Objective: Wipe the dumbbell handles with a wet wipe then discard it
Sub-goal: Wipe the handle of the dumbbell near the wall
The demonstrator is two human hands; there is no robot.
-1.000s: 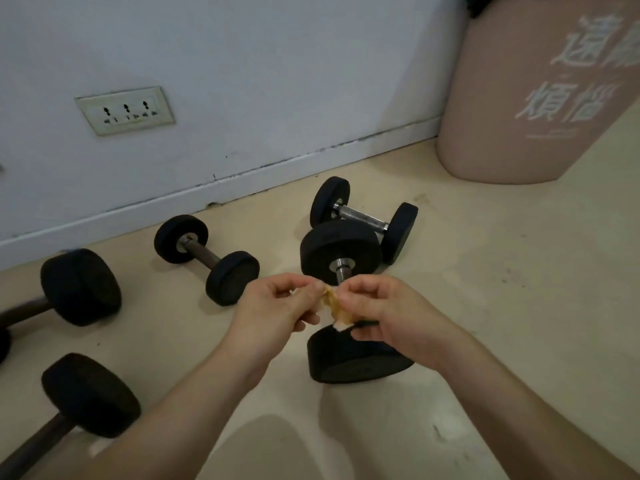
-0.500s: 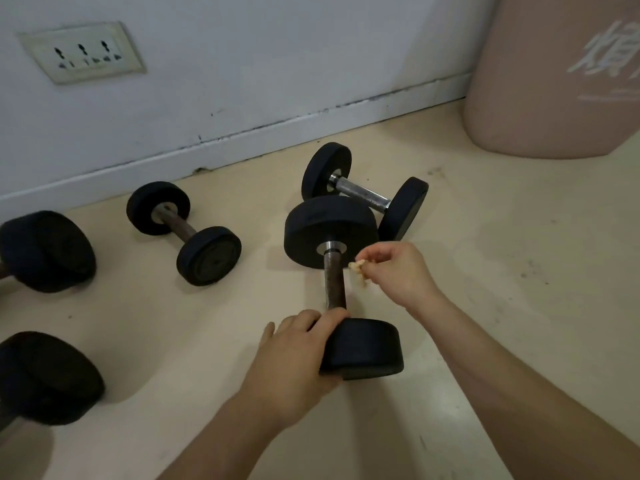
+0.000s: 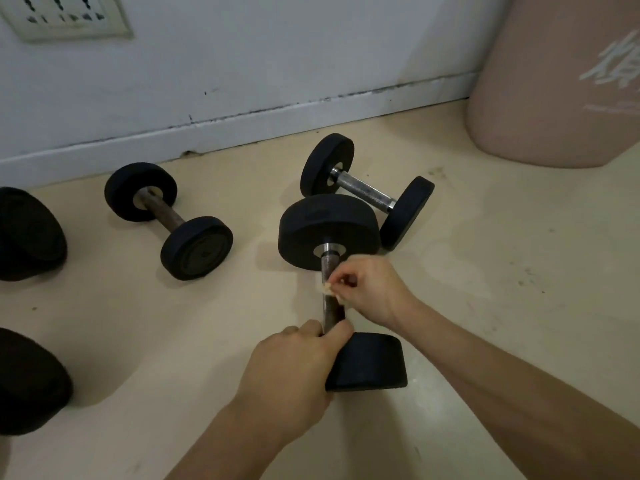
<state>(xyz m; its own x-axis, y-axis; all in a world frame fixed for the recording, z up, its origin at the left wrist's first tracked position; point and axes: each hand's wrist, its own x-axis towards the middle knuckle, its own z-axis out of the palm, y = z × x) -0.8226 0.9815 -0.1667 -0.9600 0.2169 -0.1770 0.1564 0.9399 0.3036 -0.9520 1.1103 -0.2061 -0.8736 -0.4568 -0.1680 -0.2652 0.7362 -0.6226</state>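
One pink bin (image 3: 561, 81) (contents unseen, perhaps empty)

Bare floor (image 3: 502, 271) lies open right of the held dumbbell (image 3: 343, 271). A chrome-handled dumbbell (image 3: 367, 192) touches its far weight, blocking behind. A rusty dumbbell (image 3: 166, 220) stands apart leftward; the pink bin (image 3: 561, 81) fills the far right corner.

the only writing is on the pink bin (image 3: 554, 98) at the far right: pale chinese characters, cut off by the frame edge and not readable, with a faint line of tiny print below them, too small to make out.
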